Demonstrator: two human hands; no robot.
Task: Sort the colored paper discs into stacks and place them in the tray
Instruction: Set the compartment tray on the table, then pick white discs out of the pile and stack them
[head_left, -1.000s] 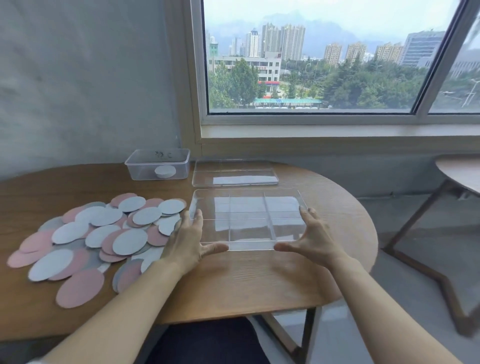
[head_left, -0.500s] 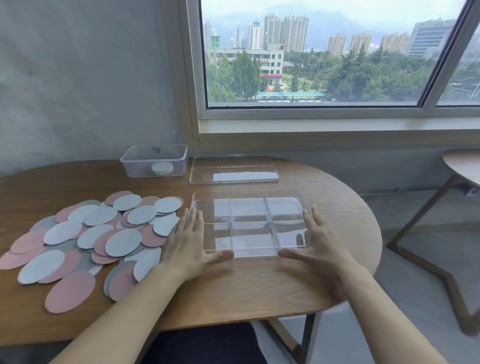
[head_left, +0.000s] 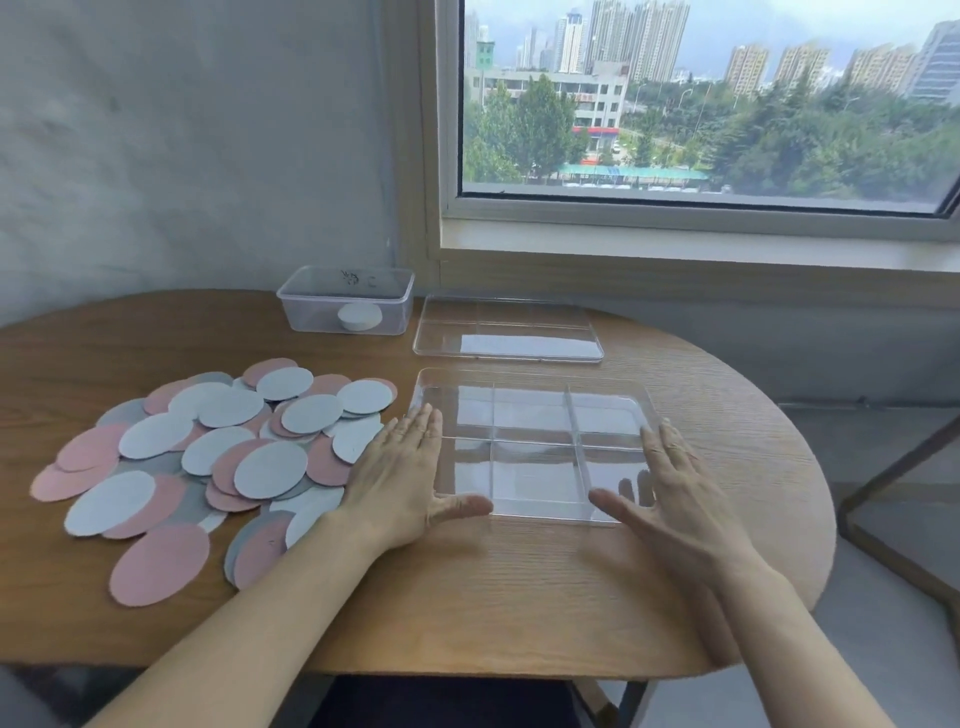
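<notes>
A clear plastic tray (head_left: 532, 379) with several empty compartments lies flat on the round wooden table (head_left: 467, 587). My left hand (head_left: 400, 478) lies flat with straight fingers against the tray's left edge, thumb along its near edge. My right hand (head_left: 670, 488) lies the same way against the tray's right side. A loose pile of paper discs (head_left: 218, 447) in pink, light blue and grey spreads over the table to the left of the tray, partly under my left hand.
The tray's clear lid (head_left: 506, 330) lies flat behind it. A small clear box (head_left: 348, 299) with a white round object inside stands at the back, near the wall. A second table (head_left: 904, 488) stands off to the right.
Both hands have drawn the tray a little nearer and set it flat; the fingers now lie flatter alongside it. The view has tilted downward.
</notes>
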